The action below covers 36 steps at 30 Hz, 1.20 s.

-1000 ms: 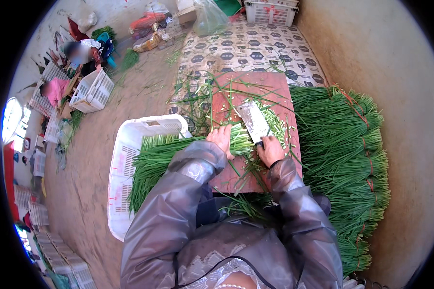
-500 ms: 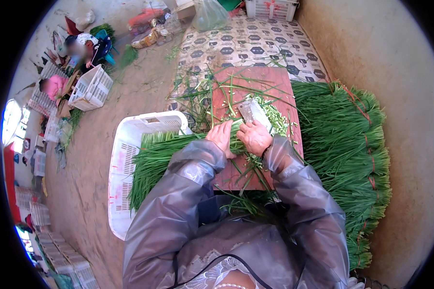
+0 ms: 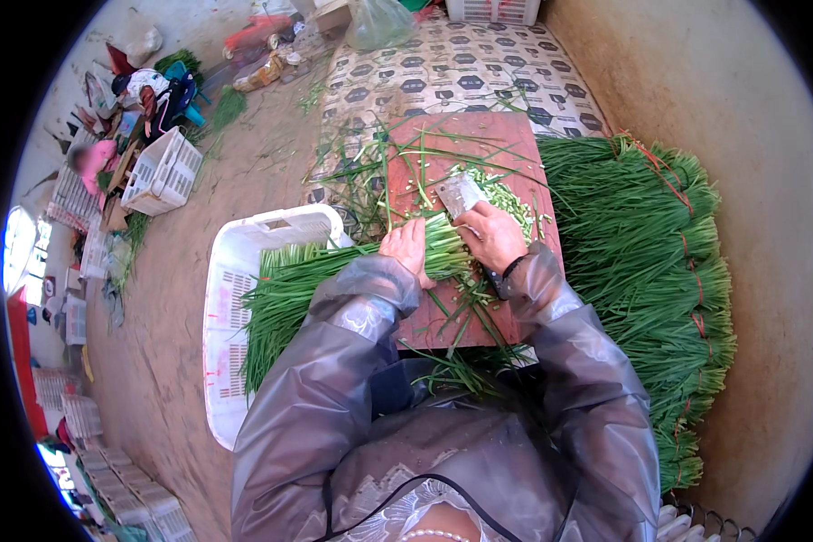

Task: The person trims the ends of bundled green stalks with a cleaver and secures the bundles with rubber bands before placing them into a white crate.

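Observation:
A thick bundle of long green chives (image 3: 312, 285) lies across the left side of the red-brown board (image 3: 524, 135), its pale cut ends pointing right. My left hand (image 3: 407, 248) grips the bundle near those ends and presses it on the board. My right hand (image 3: 495, 237), just right of the ends, is closed around a cleaver (image 3: 457, 191). The wide metal blade shows beyond my fingers, and the dark handle's end shows below my palm. Short chopped stem pieces (image 3: 508, 200) are heaped right of the blade. Loose leaves are strewn over the board.
A white plastic crate (image 3: 217, 316) with more chives stands at the board's left. Tied chive bundles (image 3: 641, 271) are stacked along the wall at right. Patterned sheeting (image 3: 443, 72) covers the floor beyond. Two people sit far left near a white crate (image 3: 167, 167).
My right hand has shifted slightly right, opening a gap from my left hand and baring the bundle's cut ends. The cleaver has moved with it. My left hand still grips the chives.

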{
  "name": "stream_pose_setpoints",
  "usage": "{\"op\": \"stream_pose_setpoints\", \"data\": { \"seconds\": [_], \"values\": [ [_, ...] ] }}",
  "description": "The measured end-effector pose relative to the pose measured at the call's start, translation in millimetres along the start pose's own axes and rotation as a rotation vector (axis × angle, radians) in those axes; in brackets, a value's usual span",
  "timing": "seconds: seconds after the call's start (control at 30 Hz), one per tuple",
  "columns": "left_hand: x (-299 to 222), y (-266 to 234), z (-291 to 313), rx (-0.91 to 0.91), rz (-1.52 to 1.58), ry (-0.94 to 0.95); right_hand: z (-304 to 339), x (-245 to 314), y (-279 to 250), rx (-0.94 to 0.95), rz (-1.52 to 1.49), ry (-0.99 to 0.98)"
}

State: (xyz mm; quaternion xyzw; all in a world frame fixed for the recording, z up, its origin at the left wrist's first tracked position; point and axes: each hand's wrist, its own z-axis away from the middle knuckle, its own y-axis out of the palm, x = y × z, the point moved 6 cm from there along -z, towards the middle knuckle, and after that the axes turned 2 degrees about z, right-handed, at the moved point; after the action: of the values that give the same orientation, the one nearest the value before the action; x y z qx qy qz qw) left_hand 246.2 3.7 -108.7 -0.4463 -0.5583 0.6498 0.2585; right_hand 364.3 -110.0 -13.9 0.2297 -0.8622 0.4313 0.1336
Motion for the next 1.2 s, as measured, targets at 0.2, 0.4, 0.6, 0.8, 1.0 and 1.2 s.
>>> {"op": "stream_pose_setpoints", "data": {
  "seconds": [0.2, 0.4, 0.6, 0.8, 1.0, 1.2],
  "values": [
    [0, 3, 0, -0.016, -0.033, 0.025, 7, -21, 86, 0.243, 0.286, 0.231],
    [1, 1, 2, 0.020, -0.019, -0.019, 6, -35, 41, -0.146, -0.297, 0.465],
    [-7, -5, -1, 0.054, -0.047, -0.033, 48, -57, 2, 0.071, -0.482, 0.559],
    [-6, -5, -3, 0.095, -0.090, -0.018, 87, -54, 64, 0.407, -0.127, 0.647],
    [-25, -16, -16, 0.176, -0.280, 0.031, 100, -70, 66, 0.153, -0.228, 0.838],
    [-15, -3, -16, 0.210, -0.067, -0.004, 107, -64, 47, 0.187, 0.254, 0.765]
  ]
}}
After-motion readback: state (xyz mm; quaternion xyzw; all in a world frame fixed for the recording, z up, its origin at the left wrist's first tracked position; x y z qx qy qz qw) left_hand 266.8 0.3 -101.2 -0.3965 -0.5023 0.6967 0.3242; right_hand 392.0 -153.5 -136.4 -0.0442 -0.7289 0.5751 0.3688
